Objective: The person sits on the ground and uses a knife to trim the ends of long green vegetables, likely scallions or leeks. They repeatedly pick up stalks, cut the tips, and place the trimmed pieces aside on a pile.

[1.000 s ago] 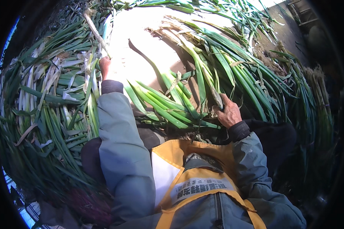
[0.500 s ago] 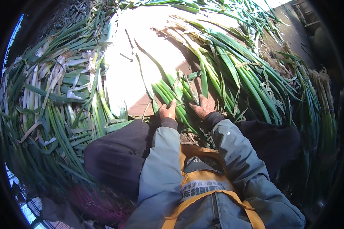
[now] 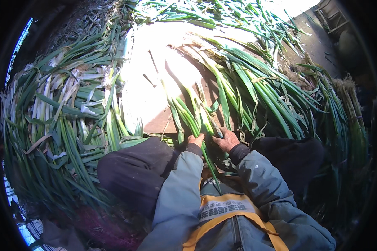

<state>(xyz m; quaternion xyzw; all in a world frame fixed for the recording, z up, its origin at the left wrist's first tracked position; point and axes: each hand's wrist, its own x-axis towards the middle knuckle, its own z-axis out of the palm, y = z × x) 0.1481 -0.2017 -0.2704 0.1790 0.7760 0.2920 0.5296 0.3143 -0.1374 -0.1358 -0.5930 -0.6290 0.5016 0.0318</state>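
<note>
My left hand is closed round the green leaves of a few long green onions. Their stems run away from me into the bright light, and the leaf ends hang towards my lap. Close on its right, my right hand is closed, with a narrow grey blade-like tool showing at its fingers; its exact kind is hard to make out. Beside the right hand lies a thick heap of green onions, roots towards the far side, on a brown board.
A large pile of green onions fills the left side, up against my bent leg. More onions lie across the far side. At the right edge stands a bundle with roots up. Glare washes out the board's middle.
Both hands have come nearer to my body, the left one drawing the green onions along. The leaf ends now reach over my apron.
</note>
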